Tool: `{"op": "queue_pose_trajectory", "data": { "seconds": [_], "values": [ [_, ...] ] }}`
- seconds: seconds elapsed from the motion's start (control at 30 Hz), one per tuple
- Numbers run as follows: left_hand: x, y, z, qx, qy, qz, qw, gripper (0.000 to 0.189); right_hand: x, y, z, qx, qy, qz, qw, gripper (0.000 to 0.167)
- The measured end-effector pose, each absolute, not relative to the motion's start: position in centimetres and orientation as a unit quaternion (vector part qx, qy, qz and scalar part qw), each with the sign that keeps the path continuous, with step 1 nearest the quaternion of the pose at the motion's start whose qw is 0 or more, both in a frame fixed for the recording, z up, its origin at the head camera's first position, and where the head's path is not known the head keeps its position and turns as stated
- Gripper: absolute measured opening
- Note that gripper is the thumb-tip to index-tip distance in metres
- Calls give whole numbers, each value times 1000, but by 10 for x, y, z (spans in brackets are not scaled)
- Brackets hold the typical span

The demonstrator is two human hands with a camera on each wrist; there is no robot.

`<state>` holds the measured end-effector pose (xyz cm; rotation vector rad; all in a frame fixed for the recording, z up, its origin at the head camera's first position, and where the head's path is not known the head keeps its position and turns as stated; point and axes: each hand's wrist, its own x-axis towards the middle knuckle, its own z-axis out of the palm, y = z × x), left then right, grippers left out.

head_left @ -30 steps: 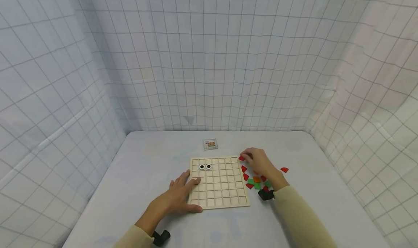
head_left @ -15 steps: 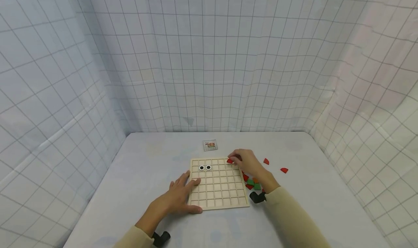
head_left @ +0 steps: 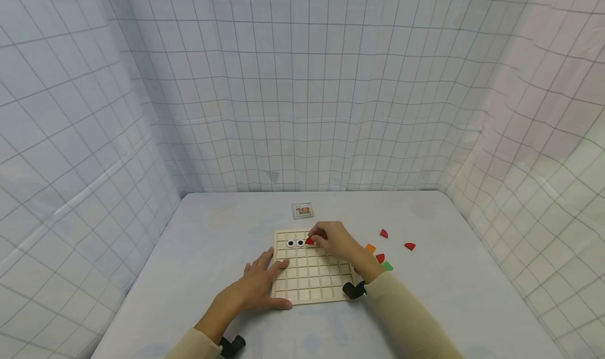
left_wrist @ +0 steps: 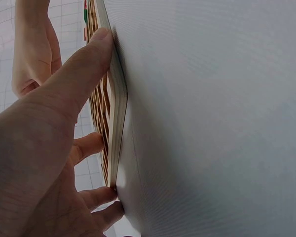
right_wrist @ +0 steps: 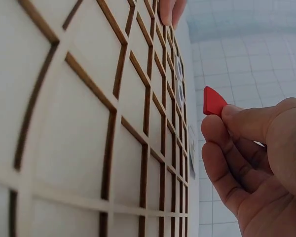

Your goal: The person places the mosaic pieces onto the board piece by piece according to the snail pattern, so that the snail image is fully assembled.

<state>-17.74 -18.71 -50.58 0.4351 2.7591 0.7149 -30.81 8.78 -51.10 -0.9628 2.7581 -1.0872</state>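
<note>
My right grip [head_left: 333, 241], the nearer one, pinches a flat red quarter-round piece [head_left: 309, 240] just above the far half of the pale wooden grid board [head_left: 309, 284], about midway across, while my left grip [head_left: 259, 285] rests spread at the board's left edge

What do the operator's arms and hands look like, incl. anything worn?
Left hand and right hand are bare. Left sleeve and right sleeve match: long, plain, pale yellow-beige, ending short of the hands. A small, stubby black device sits at each wrist. No markings legible.
</note>
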Motion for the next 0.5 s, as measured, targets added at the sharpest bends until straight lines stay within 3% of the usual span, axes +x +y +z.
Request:
{"op": "queue_pose_trajectory", "data": {
  "seconds": [0.5],
  "values": [
    [-177,-188,-504,159,946,248,136,114,-297,48,-519,-339,877,-340,11,7]
  ]
}}
